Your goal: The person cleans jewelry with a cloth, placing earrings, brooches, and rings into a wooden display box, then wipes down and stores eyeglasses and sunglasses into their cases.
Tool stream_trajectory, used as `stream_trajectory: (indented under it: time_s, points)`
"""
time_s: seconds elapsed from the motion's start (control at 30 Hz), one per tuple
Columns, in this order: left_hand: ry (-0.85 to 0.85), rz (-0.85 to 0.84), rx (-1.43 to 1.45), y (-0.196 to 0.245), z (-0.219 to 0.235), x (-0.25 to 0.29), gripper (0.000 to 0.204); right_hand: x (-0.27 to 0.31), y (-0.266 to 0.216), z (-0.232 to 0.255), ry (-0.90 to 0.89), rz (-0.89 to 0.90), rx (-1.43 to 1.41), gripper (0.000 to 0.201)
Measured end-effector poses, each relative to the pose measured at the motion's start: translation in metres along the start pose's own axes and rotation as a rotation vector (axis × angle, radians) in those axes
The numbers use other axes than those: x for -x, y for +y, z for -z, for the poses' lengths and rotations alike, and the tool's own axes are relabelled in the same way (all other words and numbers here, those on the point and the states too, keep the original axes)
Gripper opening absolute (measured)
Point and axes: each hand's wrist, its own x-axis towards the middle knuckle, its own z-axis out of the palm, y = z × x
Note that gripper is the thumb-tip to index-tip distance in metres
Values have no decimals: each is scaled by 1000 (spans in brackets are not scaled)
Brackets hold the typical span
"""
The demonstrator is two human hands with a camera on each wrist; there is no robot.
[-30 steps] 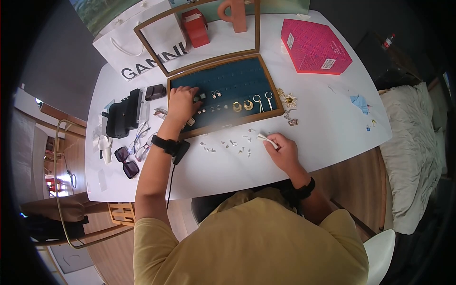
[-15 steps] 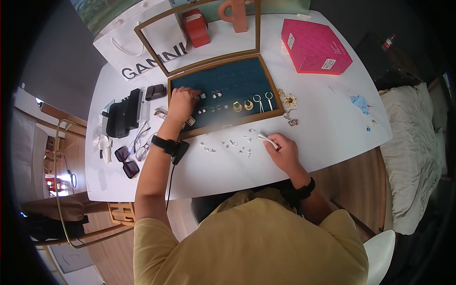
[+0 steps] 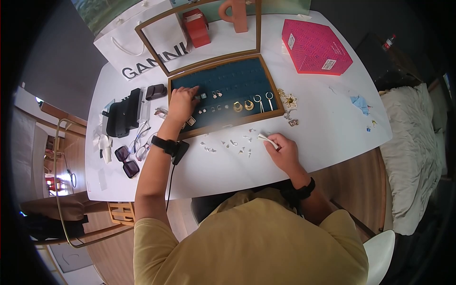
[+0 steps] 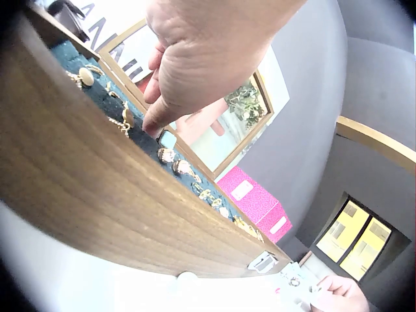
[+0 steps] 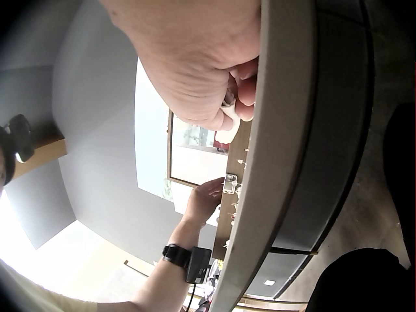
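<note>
My left hand [image 3: 181, 102] reaches into the left part of an open wooden jewellery box [image 3: 227, 124] with a dark teal lining. Its fingers pinch a square-stone earring, mostly hidden behind them; a second square pale stone [image 4: 168, 138] shows right beside the fingertip in the left wrist view. Other earrings sit in the lining: a small drop pair [image 3: 216, 94], gold hoops [image 3: 248, 105] and long silver ones [image 3: 269, 100]. Over the table in front of the box, my right hand [image 3: 284, 152] grips a narrow white strip [image 3: 267, 138] that looks like folded cloth. Several small silver pieces [image 3: 233, 142] lie scattered near it.
The box's glass lid [image 3: 260, 28] stands raised at the back. Sunglasses [image 3: 127, 163], clear glasses and black cases [image 3: 122, 118] lie to the left. Right of the box are gold flower jewellery [image 3: 289, 99], a pink box [image 3: 316, 47] and a blue cloth scrap [image 3: 361, 104].
My left fingers and thumb have drawn back slightly to the left, so the second square stone shows more fully. The right hand stays still with the white strip.
</note>
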Motion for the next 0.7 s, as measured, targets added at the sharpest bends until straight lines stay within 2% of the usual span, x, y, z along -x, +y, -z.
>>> stream_trajectory:
  time_s: [0.17, 0.37, 0.47, 0.6, 0.7]
  points:
    - [88, 13, -22, -1, 8, 3, 44, 1, 0, 0, 4, -4, 0, 13]
    - [292, 221, 99, 6, 29, 33, 24, 0, 4, -2, 31, 12, 12, 15]
    - [231, 348, 240, 33, 47, 57, 14, 0, 1, -1, 26, 22, 33, 15]
    - [87, 323, 529, 52, 45, 89, 11, 0, 2, -2, 29, 16, 35, 16]
    - [-6, 201, 476, 65, 39, 104, 11, 0, 0, -2, 24, 12, 40, 16]
